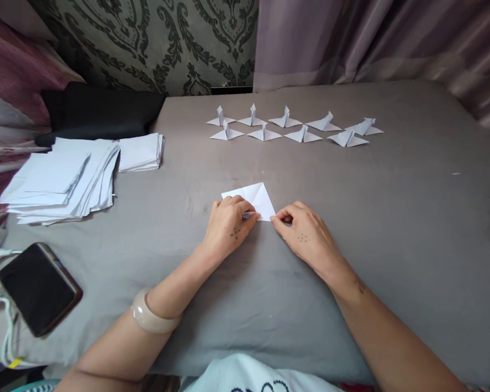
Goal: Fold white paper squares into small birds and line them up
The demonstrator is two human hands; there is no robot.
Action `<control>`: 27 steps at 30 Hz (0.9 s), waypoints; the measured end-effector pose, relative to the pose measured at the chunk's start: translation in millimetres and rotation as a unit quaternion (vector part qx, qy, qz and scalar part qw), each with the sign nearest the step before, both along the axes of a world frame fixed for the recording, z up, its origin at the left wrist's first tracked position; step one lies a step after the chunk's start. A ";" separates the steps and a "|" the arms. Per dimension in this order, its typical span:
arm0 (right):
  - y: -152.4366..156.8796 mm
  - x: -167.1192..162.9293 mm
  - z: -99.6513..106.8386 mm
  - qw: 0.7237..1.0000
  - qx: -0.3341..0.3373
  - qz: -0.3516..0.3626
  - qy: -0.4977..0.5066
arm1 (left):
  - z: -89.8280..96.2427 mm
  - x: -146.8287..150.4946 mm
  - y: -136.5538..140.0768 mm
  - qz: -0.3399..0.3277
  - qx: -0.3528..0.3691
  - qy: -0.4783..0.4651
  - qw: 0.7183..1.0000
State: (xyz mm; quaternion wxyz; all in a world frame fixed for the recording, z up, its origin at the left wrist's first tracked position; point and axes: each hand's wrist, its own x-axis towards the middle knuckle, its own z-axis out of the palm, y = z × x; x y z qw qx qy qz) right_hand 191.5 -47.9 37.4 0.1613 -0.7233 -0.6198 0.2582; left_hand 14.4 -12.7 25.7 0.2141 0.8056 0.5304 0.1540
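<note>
A small white sheet of paper [263, 201], creased and partly folded, lies on the grey cloth in front of me. My left hand [230, 220] rests over its left part, thumb and fingers pressed together on the near edge, and hides that side. At the paper's right corner, the thumb and index finger of my right hand [304, 231] pinch the tip. Beyond the hands stand several folded white paper figures [263, 133] in two rows, each with flat pointed sides and an upright middle part.
To the left lie a large stack of white paper [65, 179] and a smaller stack [141, 152] beside it. A black item [102, 111] is behind them. Nearer, a dark phone [38, 288] lies by a white strap [8, 326]. Curtains [310, 43] hang at the back.
</note>
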 end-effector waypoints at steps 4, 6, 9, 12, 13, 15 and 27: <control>-0.1 5.4 -3.7 1.000 0.007 0.005 0.009 | 0.5 -0.1 -0.1 -0.005 -0.001 0.002 1.000; -0.1 7.6 -5.0 1.000 0.010 0.010 0.018 | 1.4 0.1 -0.3 -0.006 -0.002 0.005 1.000; -0.6 10.3 -5.0 1.000 0.008 0.007 0.029 | 2.3 0.1 -0.3 -0.009 -0.002 0.009 1.000; -1.8 15.0 -3.5 0.999 0.001 -0.004 0.033 | 2.2 -0.3 0.2 -0.011 -0.002 0.009 1.000; -2.3 17.0 -3.2 0.999 0.000 -0.006 0.035 | 1.9 -0.4 0.5 -0.011 -0.003 0.008 1.000; -3.0 20.4 -3.3 0.999 0.002 -0.012 0.045 | 1.1 -0.8 0.9 -0.011 -0.002 0.005 1.000; -9.2 -11.1 -17.1 0.962 0.204 0.134 0.121 | 4.0 1.2 0.1 -0.008 0.006 0.016 1.000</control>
